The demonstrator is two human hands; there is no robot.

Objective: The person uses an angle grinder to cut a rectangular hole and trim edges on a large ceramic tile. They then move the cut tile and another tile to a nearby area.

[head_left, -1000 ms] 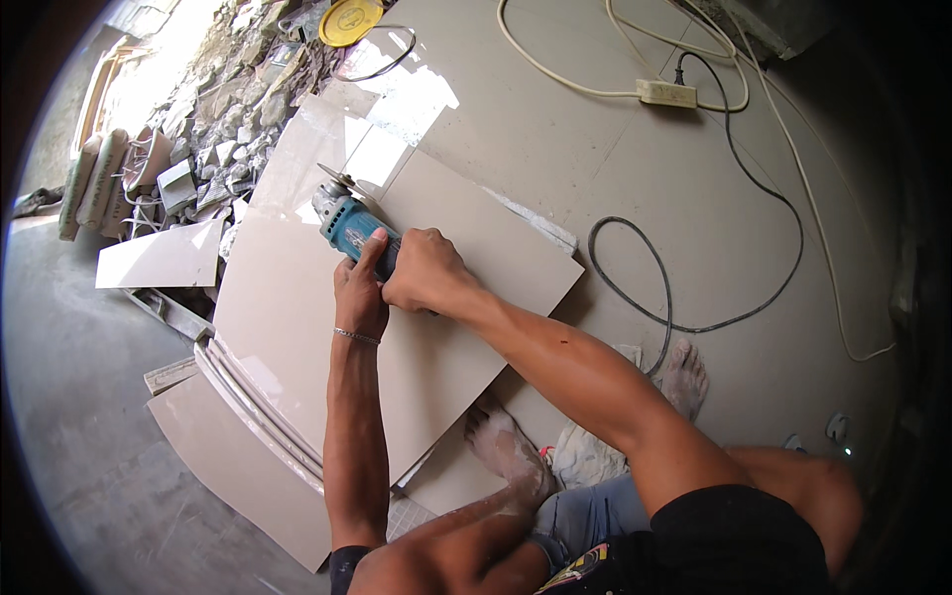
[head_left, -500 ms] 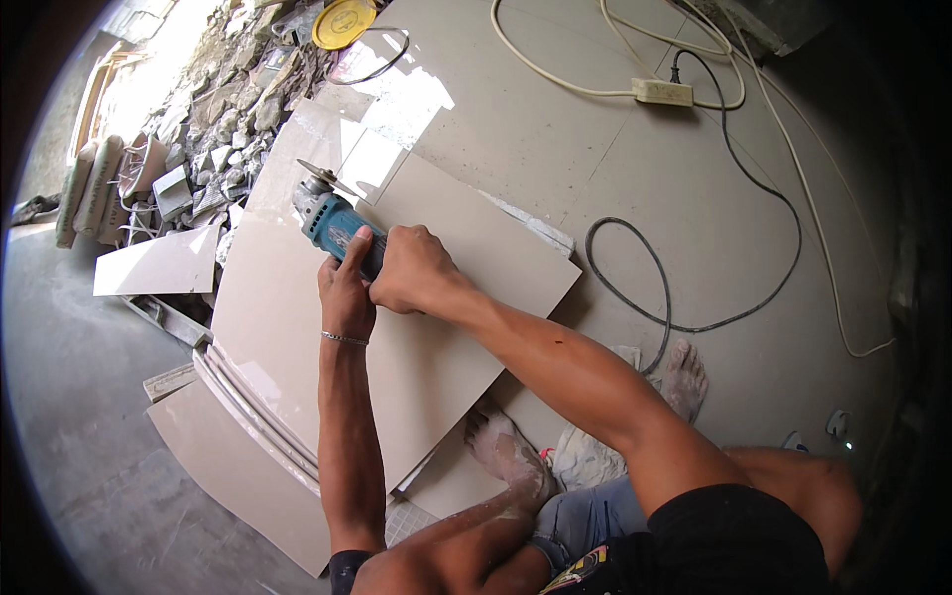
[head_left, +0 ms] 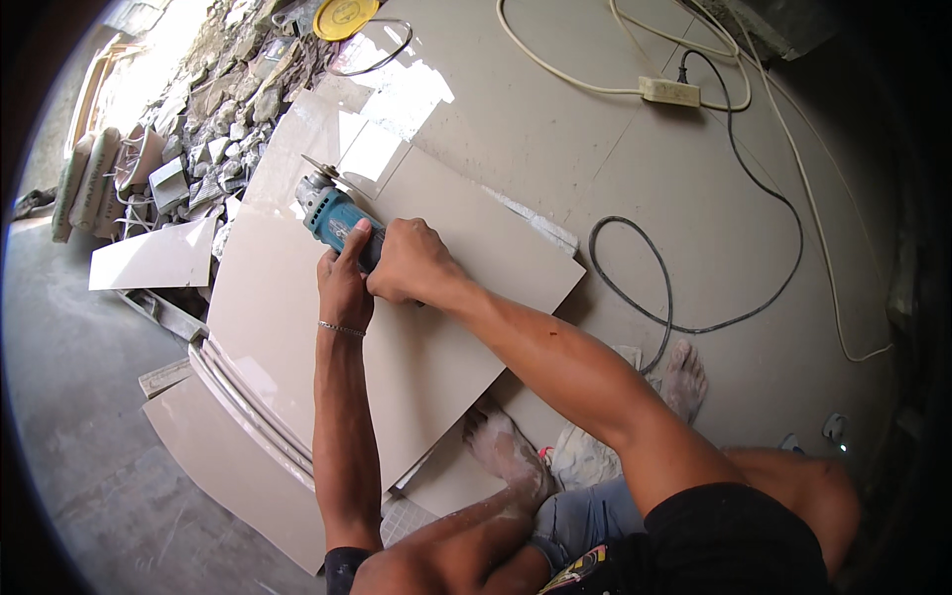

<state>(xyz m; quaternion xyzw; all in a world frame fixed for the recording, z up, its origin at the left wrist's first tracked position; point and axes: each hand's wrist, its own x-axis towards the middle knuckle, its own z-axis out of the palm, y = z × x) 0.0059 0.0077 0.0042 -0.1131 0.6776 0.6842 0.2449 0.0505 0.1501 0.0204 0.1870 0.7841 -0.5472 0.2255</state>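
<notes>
A teal angle grinder [head_left: 335,216] is held in both hands over a large beige tile [head_left: 446,238]. My left hand [head_left: 345,283] is closed around the body from the near left, its thumb lying along the top. My right hand [head_left: 412,260] is wrapped round the rear of the tool in a fist. The grinder's thin cutting disc [head_left: 332,173] points away from me, near the far left part of the tile; whether it touches the tile or spins, I cannot tell. Part of the handle is hidden under my right hand.
More tiles [head_left: 233,436] are stacked at the near left. Rubble [head_left: 233,119] and bags [head_left: 94,183] lie at the far left, near a yellow lid [head_left: 343,17]. A black power cord [head_left: 666,288] loops over the floor to a white extension socket [head_left: 670,92]. My bare feet [head_left: 684,382] are beside the tile.
Both hands still grip the grinder in nearly the same pose. The view has shifted very slightly; nothing was taken hold of or let go.
</notes>
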